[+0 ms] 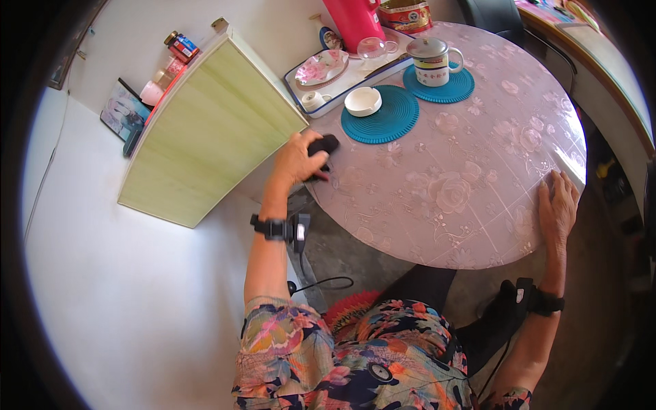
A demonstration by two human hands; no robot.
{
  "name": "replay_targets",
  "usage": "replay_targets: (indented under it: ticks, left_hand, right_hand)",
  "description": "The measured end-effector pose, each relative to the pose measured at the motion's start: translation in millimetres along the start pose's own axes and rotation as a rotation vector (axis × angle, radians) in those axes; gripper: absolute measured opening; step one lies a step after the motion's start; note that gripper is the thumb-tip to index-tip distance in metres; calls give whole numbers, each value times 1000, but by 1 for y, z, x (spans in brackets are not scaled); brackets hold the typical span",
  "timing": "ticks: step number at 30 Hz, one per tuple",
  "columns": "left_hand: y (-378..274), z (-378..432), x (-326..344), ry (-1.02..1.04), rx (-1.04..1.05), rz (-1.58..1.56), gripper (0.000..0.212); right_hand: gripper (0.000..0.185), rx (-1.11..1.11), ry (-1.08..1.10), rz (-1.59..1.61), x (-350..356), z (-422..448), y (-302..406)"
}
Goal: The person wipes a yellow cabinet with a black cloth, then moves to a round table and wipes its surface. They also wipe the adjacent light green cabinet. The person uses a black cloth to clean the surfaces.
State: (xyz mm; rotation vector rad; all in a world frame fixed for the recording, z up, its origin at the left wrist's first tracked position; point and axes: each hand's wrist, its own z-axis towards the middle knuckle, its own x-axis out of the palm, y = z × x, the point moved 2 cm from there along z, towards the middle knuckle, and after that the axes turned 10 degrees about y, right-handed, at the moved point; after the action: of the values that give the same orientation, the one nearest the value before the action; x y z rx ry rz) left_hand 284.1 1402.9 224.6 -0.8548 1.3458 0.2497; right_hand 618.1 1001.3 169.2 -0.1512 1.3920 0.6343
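My left hand [298, 160] reaches to the left rim of a round table [435, 215] with a clear, rose-patterned cover. Its fingers are around a small black object [328, 145], soft-looking and partly hidden by the hand, with a bit of dark red at its lower end; what it is I cannot tell. My right hand [559, 207] rests palm down on the table's right edge, holding nothing that shows. Just beyond the left hand, a white ashtray [363, 101] sits on a teal round placemat [394, 120].
A lidded enamel mug [431, 66] stands on another teal placemat [464, 84]. Behind are a blue-rimmed tray [335, 102] with a floral dish [321, 66] and glass cup [373, 48], a pink pitcher [353, 23] and a red tin [407, 16]. A pale green cabinet [210, 138] borders the left side.
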Motion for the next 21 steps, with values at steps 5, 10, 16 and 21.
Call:
replay_targets:
  ticks: [5, 10, 16, 21]
  left_hand:
    - [-127, -81, 49, 187, 560, -120, 39]
    - [-211, -142, 83, 149, 810, 21, 48]
    - [-118, -66, 38, -51, 340, 110, 34]
    - [-124, 25, 43, 36, 265, 46, 38]
  right_hand:
    - [46, -7, 7, 17, -1, 0, 1]
    - [45, -34, 48, -37, -6, -1, 7]
    - [46, 1, 57, -87, -9, -1, 12]
    - [45, 17, 68, -48, -9, -1, 13]
